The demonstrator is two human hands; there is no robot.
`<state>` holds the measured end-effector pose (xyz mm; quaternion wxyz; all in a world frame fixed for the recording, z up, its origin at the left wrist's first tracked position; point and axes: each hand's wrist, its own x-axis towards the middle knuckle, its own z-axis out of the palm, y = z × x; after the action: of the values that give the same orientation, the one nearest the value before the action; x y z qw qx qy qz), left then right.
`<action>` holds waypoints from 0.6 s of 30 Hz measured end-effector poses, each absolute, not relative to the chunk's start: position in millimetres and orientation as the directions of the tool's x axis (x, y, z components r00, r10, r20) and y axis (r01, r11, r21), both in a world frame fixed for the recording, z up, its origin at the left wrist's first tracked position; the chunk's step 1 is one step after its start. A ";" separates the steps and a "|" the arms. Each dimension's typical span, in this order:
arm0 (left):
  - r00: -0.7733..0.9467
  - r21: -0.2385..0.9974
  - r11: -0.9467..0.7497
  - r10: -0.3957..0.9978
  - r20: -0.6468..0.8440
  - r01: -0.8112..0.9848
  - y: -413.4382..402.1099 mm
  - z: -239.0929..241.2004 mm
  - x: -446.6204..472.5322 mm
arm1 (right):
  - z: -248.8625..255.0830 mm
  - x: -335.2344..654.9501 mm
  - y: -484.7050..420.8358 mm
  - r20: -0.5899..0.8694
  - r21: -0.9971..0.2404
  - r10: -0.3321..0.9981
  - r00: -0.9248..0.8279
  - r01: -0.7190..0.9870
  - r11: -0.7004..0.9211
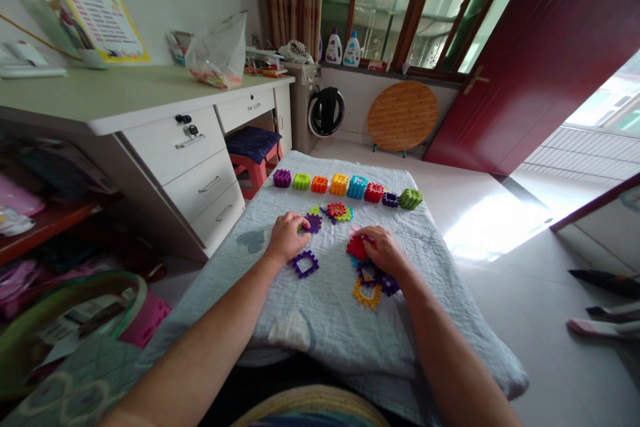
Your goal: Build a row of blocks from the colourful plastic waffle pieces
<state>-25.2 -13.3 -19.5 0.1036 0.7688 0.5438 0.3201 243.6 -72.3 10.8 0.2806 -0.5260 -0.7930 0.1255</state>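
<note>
My left hand rests on the quilt-covered table with its fingers closed on a purple square tile. Another purple frame tile lies just below that hand. My right hand is curled over a red tile, gripping it. Under and beside that wrist lie loose tiles, among them a yellow one and a purple one. A small pile of red, green and purple tiles sits between the hands and a row of several assembled cubes along the far edge.
A white desk with drawers stands at the left, a red stool with a blue cushion under it. A washing machine, a round wooden tabletop and a dark red door stand behind. Clutter fills the left floor.
</note>
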 end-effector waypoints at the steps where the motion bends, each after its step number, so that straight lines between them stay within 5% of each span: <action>1: 0.200 0.511 -0.384 0.904 0.379 0.769 -13.3 -19.7 -25.4 | 10.7 243.9 -72.0 0.316 -0.511 0.907 -0.280 0.755 0.411; 18: 0.203 0.532 -0.381 0.910 0.362 0.757 -13.2 -17.1 -25.5 | -5.5 270.5 -62.1 0.327 -0.449 0.942 0.081 0.890 0.080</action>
<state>-25.5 -13.2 -17.1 0.1193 0.7664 0.5436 0.3207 270.5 -62.1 -5.5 0.2866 -0.6769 -0.6765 0.0452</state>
